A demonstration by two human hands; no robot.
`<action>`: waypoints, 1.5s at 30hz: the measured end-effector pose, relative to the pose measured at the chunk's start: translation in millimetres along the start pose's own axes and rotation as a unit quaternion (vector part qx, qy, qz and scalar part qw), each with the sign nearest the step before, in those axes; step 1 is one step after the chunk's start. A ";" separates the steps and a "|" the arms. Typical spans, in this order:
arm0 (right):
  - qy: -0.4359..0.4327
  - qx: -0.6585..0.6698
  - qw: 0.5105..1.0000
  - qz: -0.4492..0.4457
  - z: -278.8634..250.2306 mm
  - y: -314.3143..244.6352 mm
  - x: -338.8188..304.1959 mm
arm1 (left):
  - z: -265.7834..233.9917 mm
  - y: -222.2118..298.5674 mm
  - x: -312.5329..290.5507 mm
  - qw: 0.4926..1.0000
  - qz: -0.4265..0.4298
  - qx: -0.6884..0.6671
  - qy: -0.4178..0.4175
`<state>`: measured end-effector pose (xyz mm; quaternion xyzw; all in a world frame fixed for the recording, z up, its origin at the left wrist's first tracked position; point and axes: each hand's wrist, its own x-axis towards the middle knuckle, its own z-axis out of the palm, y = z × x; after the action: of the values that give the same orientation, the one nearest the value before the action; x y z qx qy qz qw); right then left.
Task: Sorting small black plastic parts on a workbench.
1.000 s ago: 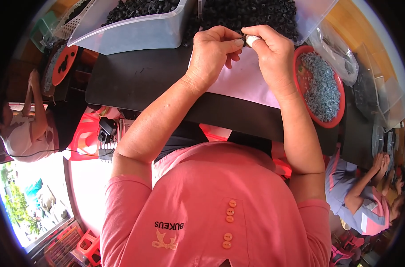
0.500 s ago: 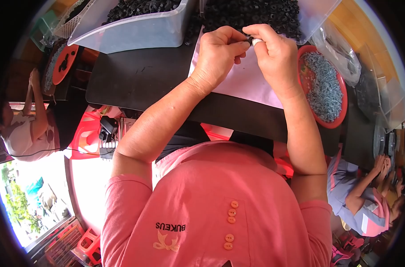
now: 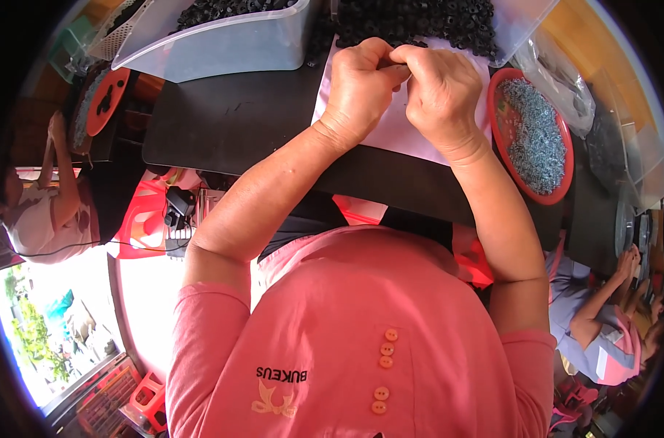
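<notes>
My left hand [image 3: 357, 91] and my right hand [image 3: 443, 95] meet over a pale pinkish sheet [image 3: 394, 131] on the dark table. The left thumb and fingers are pinched together on a small black part, which is now almost wholly hidden between the hands. Fingers of the right hand are curled in against the left fingertips; what they grip is hidden. Just beyond both hands lies a heap of small black ring-like parts [image 3: 419, 22]. To the right of my right hand is a red oval basin [image 3: 563, 182] holding many tiny blue-grey pieces [image 3: 533, 139].
A translucent bin [image 3: 237, 55] of black parts stands at the back left of the black table [image 3: 215, 117]. A clear plastic bag [image 3: 565, 87] lies beyond the basin. Co-workers sit at the far left and far right. Another red dish [image 3: 106, 102] is at left.
My right hand has turned knuckles-up and closed in against the left fingertips. Its white-covered fingertip and the black part, visible before, are now hidden.
</notes>
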<state>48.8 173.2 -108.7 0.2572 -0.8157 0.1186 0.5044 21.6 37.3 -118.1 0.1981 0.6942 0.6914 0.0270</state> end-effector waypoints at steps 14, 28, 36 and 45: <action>-0.061 0.034 0.986 0.151 -5.1 5.1 -2.1 | -7.4 2.9 11.8 0.972 -0.094 -0.216 0.009; -0.023 0.026 0.998 0.045 -7.6 6.6 2.4 | -7.5 5.6 7.3 0.983 -0.066 -0.170 -0.017; 0.014 0.049 0.997 0.065 -10.3 4.6 5.1 | -3.9 24.5 1.5 0.988 -0.008 -0.156 -0.005; 0.208 0.386 0.780 0.446 -55.2 28.4 24.3 | -83.7 144.7 52.4 0.949 0.187 0.142 0.210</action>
<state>66.8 214.8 -59.8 0.0070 -0.6004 0.6860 0.4109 -18.3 -30.8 38.2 0.1766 0.7255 0.6047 -0.2772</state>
